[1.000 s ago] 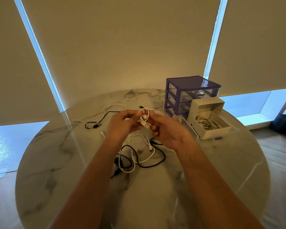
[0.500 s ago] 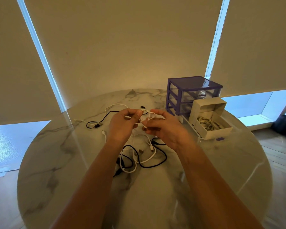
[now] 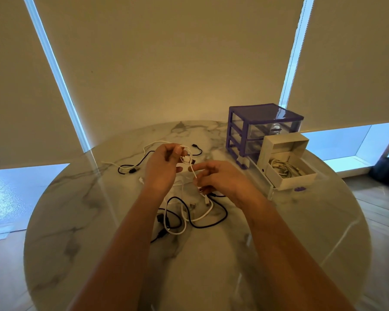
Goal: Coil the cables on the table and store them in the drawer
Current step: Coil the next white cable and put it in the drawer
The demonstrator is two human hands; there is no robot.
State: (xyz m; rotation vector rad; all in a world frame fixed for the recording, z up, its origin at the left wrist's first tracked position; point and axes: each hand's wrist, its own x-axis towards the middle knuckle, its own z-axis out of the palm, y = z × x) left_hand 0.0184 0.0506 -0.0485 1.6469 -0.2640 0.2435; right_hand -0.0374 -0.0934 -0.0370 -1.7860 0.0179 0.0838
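White cable [image 3: 190,163] is hanging from the left hand [image 3: 162,167] grip, pinched above the worktop [image 3: 76,221], trailing down-right into the right hand [image 3: 220,179] fingers closing round it, drawer [image 3: 276,173] lying rightward.

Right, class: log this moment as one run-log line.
left hand: holds white cable | right hand: pinches same cable | drawer: open

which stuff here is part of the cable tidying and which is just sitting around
Part of the job:
- white cable held between left hand and right hand
- loose black and white cables on the table
- black cable further back
- purple drawer unit and its pulled-out drawer

Just lying about:
- white box holding a coiled cable, sitting in the drawer
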